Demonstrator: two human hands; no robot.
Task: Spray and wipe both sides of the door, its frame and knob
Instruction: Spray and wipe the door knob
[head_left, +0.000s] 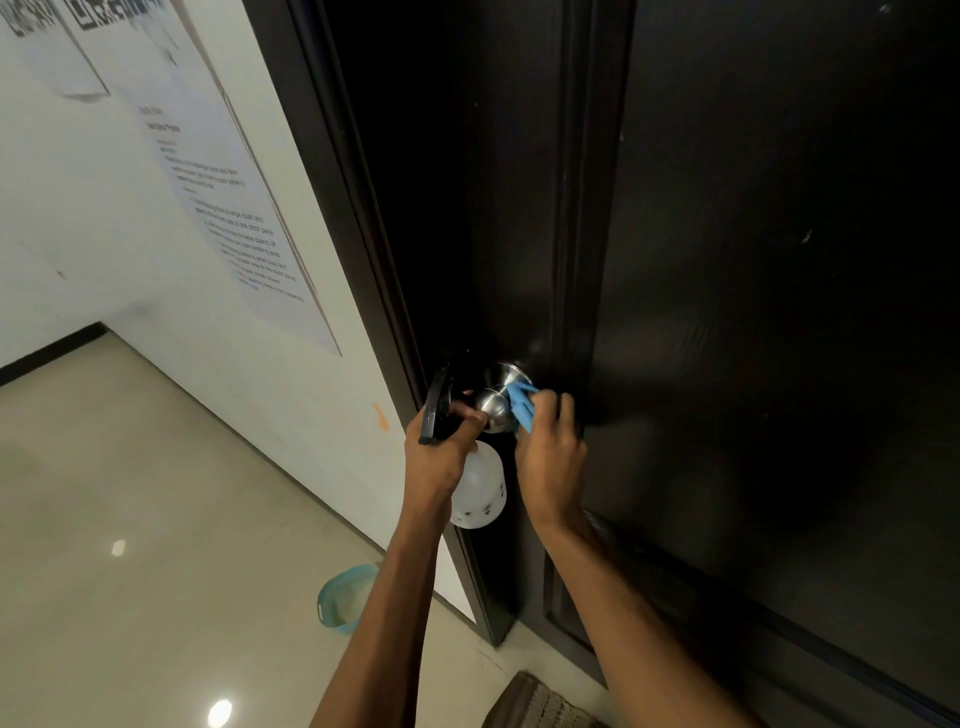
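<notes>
Door: dark door, closed in its dark frame; white wall to the left.
Knob: steel knob on the door's left edge, at mid-height of the view.
Left hand: left hand grasps the neck of a spray bottle, just left of and below the knob.
Spray bottle: white translucent body, black head; fill level cannot be told.
Right hand: right hand pinches a blue cloth against the knob's right side.
Basin: teal basin on the tiled floor by the wall, partly hidden by the left forearm; contents unclear.
Notice: printed sheet on the wall, text unreadable.
</notes>
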